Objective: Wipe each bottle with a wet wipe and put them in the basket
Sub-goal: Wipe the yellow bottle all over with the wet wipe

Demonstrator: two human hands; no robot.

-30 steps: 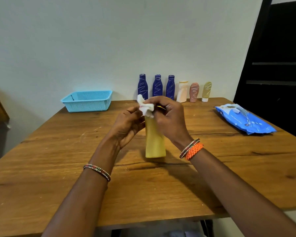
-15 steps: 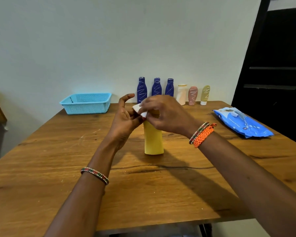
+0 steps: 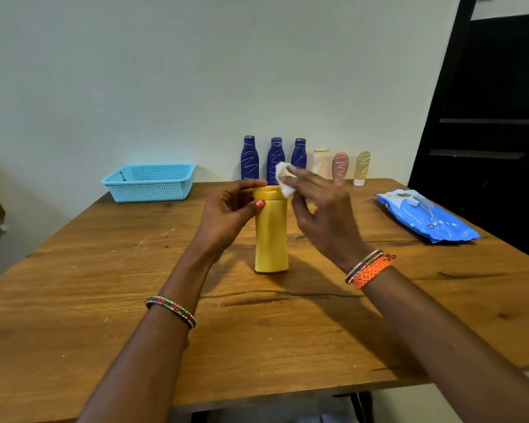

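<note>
Your left hand (image 3: pixel 229 213) grips the upright yellow bottle (image 3: pixel 271 236) near its cap, between both hands on the tabletop (image 3: pixel 74 300). Your right hand (image 3: pixel 324 215), raised beside the cap, pinches the wet wipe (image 3: pixel 284 178).

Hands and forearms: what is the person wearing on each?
Both forearms are bare, no sleeves or gloves. Left wrist: one thin multicoloured beaded bangle. Right wrist: a thin beaded bangle beside a wider orange woven band. The left hand has a pink-painted thumbnail.
</note>
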